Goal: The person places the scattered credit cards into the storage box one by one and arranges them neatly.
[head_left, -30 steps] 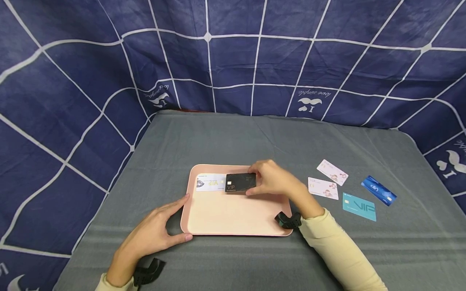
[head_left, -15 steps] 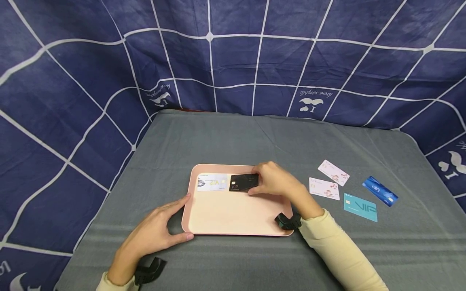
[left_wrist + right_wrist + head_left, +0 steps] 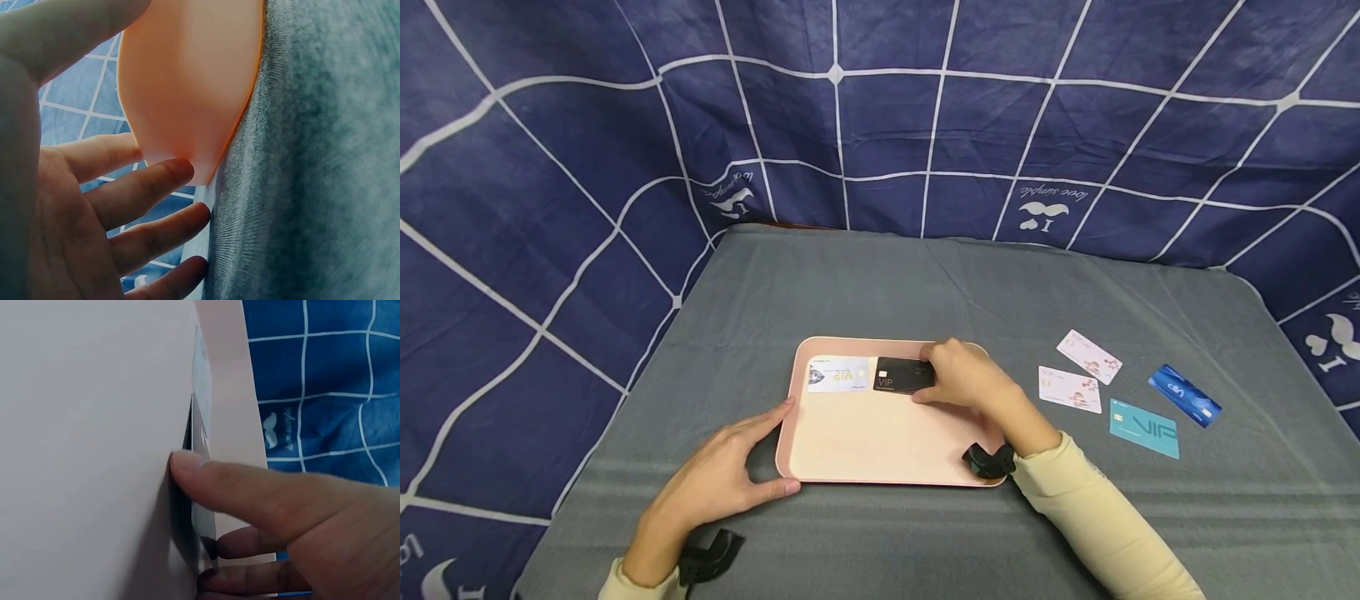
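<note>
My right hand (image 3: 966, 377) pinches the right end of a black VIP card (image 3: 898, 375) between thumb and fingers, over the back of a pink tray (image 3: 880, 450). From the right wrist, the black card (image 3: 201, 519) appears edge-on and casts a shadow on the tray floor. A white VIP card (image 3: 835, 375) lies flat in the tray's back left, just left of the black one with a narrow gap. My left hand (image 3: 722, 471) touches the tray's left rim, thumb at the front corner. In the left wrist view, its fingers are spread and fairly straight beside the tray (image 3: 194, 81).
To the tray's right, two pale pink cards (image 3: 1070, 389), a teal VIP card (image 3: 1144, 427) and a blue VIP card (image 3: 1184, 395) lie on the grey cloth (image 3: 850, 283). Blue checked fabric (image 3: 880, 125) hangs behind and at both sides.
The black card has moved slightly right and down with my right hand; it overlapped the white card's end before and now sits beside it. My left hand stays at the rim.
</note>
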Motion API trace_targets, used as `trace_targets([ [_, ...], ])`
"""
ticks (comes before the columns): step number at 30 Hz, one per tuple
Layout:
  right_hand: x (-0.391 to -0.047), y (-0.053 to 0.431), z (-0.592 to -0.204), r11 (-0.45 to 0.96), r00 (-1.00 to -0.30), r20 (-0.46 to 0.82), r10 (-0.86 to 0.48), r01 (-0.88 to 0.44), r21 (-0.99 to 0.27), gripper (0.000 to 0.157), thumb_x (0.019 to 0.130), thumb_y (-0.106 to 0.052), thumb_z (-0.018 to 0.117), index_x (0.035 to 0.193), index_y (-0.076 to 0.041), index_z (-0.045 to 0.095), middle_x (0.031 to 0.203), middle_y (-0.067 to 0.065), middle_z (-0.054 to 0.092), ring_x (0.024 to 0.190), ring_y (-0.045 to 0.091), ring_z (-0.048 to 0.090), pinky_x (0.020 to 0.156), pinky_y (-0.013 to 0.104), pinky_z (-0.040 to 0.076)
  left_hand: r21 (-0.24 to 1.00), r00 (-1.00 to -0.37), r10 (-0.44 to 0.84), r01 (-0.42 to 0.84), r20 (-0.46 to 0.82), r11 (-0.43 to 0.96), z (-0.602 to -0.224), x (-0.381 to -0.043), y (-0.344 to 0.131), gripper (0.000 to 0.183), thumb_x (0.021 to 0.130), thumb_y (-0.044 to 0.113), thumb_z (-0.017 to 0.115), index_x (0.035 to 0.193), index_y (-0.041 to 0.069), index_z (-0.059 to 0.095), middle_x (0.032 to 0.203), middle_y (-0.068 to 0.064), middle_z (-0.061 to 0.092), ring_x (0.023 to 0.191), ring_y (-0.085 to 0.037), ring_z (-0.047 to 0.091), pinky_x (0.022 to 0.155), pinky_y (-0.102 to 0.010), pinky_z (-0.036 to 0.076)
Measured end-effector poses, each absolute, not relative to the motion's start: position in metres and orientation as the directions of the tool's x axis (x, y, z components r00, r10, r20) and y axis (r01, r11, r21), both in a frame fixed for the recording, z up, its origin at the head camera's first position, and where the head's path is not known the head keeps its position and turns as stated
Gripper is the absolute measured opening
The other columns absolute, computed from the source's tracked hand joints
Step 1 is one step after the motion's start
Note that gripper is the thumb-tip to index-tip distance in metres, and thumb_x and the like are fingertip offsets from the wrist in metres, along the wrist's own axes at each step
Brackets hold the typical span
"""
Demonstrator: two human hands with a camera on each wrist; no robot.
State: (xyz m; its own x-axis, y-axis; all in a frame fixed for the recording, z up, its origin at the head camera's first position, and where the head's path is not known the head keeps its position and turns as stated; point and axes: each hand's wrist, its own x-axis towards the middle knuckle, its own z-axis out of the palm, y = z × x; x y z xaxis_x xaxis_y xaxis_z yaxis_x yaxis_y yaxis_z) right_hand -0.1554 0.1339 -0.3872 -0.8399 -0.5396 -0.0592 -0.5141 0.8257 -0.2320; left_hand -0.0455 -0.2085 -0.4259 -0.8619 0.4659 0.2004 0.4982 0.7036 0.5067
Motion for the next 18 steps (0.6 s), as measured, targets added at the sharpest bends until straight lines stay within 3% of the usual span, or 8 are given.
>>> trace_targets([
  [5,-0.1536,0.1320,-0.3879,0.829,-0.840,-0.044,-0.541,-0.525,-0.192,0.044,0.071,-0.043,0.087,0.096,-0.011,0.069,0.085,0.000,0.068,0.070,0.016,0.062,0.064,0.038,0.053,0.505,-0.860,0.467,0.501,0.204,0.703,-0.4259,-0.0454,-0.2085,0.096,0.073,0.056,0.082,0.148,0.008,0.047,0.142,-0.006,0.055,0.126,-0.024,0.055,0.101,-0.045,0.045],
  [18,-0.1529,0.1320,-0.3894,0.837,-0.850,-0.016,-0.527,-0.515,-0.184,0.043,0.074,-0.041,0.086,0.096,-0.009,0.068,0.073,-0.002,0.060,0.064,0.017,0.057,0.062,0.040,0.052,0.508,-0.862,0.467,0.497,0.197,0.703,-0.4256,-0.0456,-0.2082,0.096,0.073,0.057,0.082,0.148,0.008,0.046,0.141,-0.008,0.056,0.125,-0.026,0.056,0.100,-0.046,0.046],
])
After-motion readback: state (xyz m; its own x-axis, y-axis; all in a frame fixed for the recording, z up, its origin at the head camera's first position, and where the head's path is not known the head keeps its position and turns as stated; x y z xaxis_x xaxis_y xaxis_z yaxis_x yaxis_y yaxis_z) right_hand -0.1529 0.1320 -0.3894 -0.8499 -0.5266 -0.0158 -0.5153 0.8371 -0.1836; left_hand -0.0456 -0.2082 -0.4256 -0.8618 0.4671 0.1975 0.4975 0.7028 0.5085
